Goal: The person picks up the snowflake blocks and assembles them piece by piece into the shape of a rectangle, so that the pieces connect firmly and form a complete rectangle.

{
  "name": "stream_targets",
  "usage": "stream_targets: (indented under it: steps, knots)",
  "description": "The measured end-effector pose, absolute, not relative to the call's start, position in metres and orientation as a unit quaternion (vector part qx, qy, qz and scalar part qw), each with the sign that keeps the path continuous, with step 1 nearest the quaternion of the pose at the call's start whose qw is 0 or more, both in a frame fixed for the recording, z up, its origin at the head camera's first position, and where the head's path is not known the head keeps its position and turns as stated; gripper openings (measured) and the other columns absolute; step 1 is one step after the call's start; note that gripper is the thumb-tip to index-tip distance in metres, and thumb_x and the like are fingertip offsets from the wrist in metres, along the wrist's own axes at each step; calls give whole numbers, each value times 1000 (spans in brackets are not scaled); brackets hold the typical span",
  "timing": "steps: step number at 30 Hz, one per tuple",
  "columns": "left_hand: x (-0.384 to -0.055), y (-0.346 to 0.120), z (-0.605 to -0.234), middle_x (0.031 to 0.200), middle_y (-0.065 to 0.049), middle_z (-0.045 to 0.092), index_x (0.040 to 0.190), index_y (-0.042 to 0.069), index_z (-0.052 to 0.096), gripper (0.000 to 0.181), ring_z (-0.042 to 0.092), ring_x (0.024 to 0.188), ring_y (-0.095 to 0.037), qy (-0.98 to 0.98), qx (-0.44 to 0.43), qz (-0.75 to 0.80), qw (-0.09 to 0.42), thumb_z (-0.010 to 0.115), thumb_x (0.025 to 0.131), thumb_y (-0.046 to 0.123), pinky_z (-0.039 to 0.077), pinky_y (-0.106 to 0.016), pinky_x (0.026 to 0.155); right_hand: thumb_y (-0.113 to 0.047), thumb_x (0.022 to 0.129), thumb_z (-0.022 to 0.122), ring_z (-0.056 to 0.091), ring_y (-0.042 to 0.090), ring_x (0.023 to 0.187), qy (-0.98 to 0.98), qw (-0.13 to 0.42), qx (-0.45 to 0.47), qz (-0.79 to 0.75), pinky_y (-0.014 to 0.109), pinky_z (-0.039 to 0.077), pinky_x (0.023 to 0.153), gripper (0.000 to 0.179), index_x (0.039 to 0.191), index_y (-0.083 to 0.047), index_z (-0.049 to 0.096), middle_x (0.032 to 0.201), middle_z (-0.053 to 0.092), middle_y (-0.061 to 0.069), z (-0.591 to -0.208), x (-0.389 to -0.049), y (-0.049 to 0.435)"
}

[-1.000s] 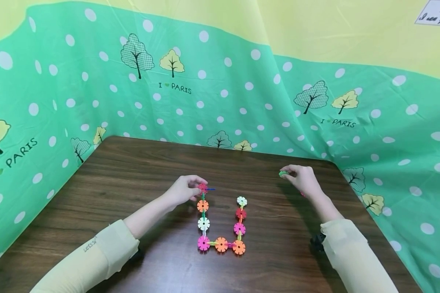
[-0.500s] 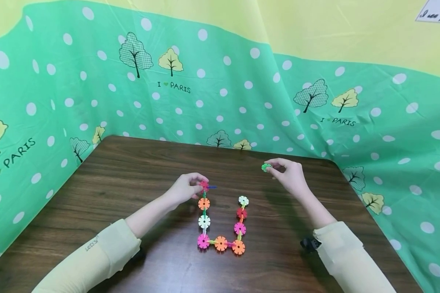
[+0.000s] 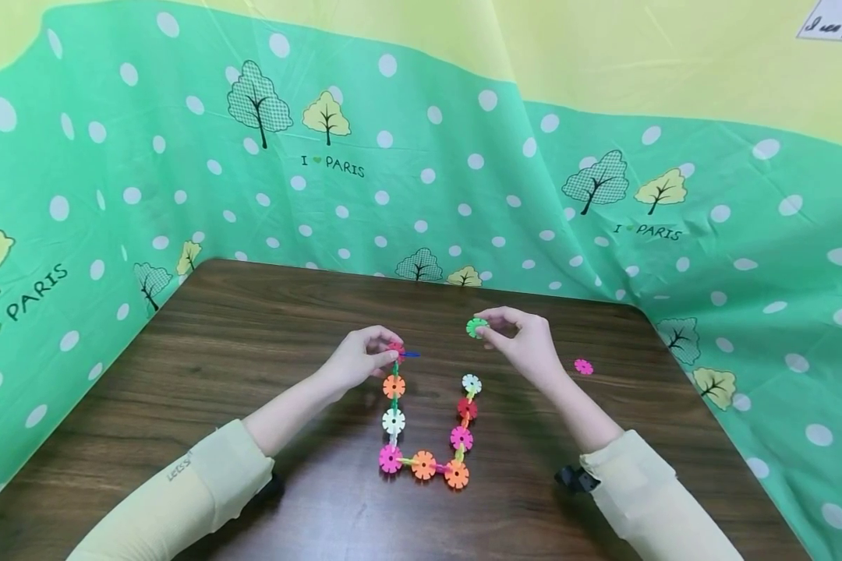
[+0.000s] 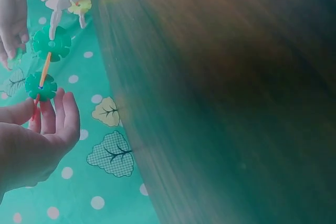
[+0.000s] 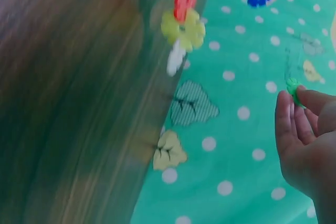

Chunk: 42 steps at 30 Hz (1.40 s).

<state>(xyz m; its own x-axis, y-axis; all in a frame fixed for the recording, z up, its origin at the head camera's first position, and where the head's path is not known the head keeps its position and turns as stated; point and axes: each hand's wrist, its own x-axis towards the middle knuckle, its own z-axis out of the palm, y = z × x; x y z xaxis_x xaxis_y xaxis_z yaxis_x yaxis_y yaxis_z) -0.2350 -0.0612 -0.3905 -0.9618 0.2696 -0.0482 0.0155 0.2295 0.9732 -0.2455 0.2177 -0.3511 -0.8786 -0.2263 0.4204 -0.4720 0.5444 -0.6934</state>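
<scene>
A U-shaped chain of notched plastic snowflake discs, with an orange disc [image 3: 423,465] in its bottom row, is on the table in the head view. My left hand [image 3: 351,361] pinches the red disc [image 3: 395,350] at the chain's far left end. From that red disc a blue disc [image 3: 412,354] sticks out edge-on to the right. Thumb and fingers of my right hand [image 3: 525,344] pinch a loose green disc [image 3: 475,327], held apart from the chain beyond its white end disc [image 3: 472,383]. The green disc [image 5: 292,89] also shows in the right wrist view.
A loose pink disc [image 3: 584,366] lies on the brown wooden table [image 3: 288,499], right of my right forearm. Green and yellow patterned cloth [image 3: 421,195] hangs behind the table and along its sides.
My right hand has moved left with the green disc, toward the chain, uncovering the pink disc. My left hand has shifted slightly up and right, and the chain's left arm leans with it.
</scene>
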Motion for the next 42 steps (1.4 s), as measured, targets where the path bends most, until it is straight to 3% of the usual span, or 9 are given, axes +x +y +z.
stream_targets:
  steps: [11,16,23,28,33,42]
  knots:
    - [-233,-57,-387,89,-9,65,107,4,64,18,63,86,-28,775,104,617,87,64,89,8,55,-35,74,-8,82,72,68,36,70,-832,58,196,516,43,56,62,20,101,-2,68,83,69,16,-357,-233,187]
    - [-231,-56,-384,93,-9,66,105,8,65,15,62,94,-31,772,103,620,87,63,90,8,55,-38,78,-1,84,69,67,39,73,-829,25,196,523,37,57,63,21,103,7,65,86,67,23,-342,-217,171]
    - [-230,-53,-380,94,-8,67,104,11,66,15,63,94,-30,774,103,619,86,63,90,9,54,-41,80,0,83,69,68,35,72,-834,15,205,513,30,57,62,20,102,7,65,87,68,23,-341,-212,163]
    - [-230,-53,-379,94,-9,67,106,8,65,17,61,98,-36,772,107,620,90,63,90,9,54,-42,80,0,83,69,68,33,71,-833,15,203,514,32,57,63,20,101,7,65,87,68,22,-341,-212,162]
    - [-230,-52,-380,97,-11,67,109,6,65,19,62,95,-32,774,106,617,88,63,90,9,54,-42,81,2,83,69,69,33,72,-825,9,198,530,32,57,63,19,99,8,63,86,67,24,-343,-213,162]
    - [-229,-51,-381,90,-8,68,106,6,66,16,63,93,-35,767,117,625,83,63,90,9,54,-45,80,4,82,68,69,35,73,-804,-24,181,566,45,56,68,20,99,10,60,87,65,26,-345,-215,160]
